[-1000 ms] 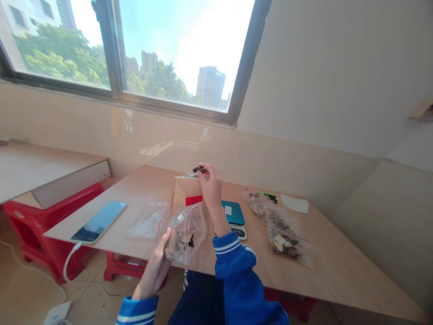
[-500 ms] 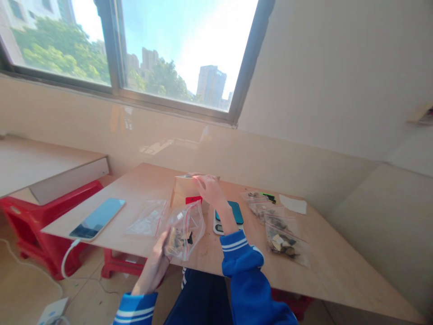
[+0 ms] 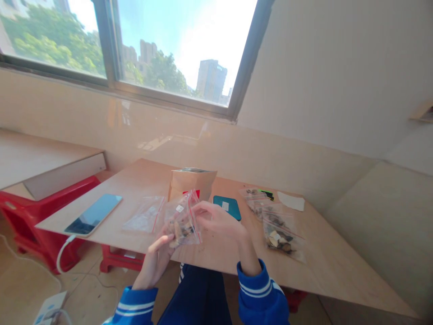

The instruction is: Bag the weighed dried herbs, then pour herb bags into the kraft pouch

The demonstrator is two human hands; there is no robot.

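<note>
Sunny window-side wooden table [image 3: 321, 271], and the zip-lock bag of dark bits [image 3: 181, 221] is held up above it mid-frame, left hand [image 3: 154, 259] gripping from below, right hand [image 3: 218, 221] fingers pressed on its side.

Sleeve [image 3: 262, 291] blue w/ white stripes; zip bag [image 3: 182, 221] clear, red edges; stool [image 3: 118, 261] red; case [image 3: 226, 207] teal.

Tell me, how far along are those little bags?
Looks done: the zip bags on the right already hold dark and pale pieces. In hand: the left hand grips a held zip bag with pieces inside, and the right hand touches its side. Left: a flat zip bag looks empty, and the brown paper bag stands behind, its contents hidden.
</note>
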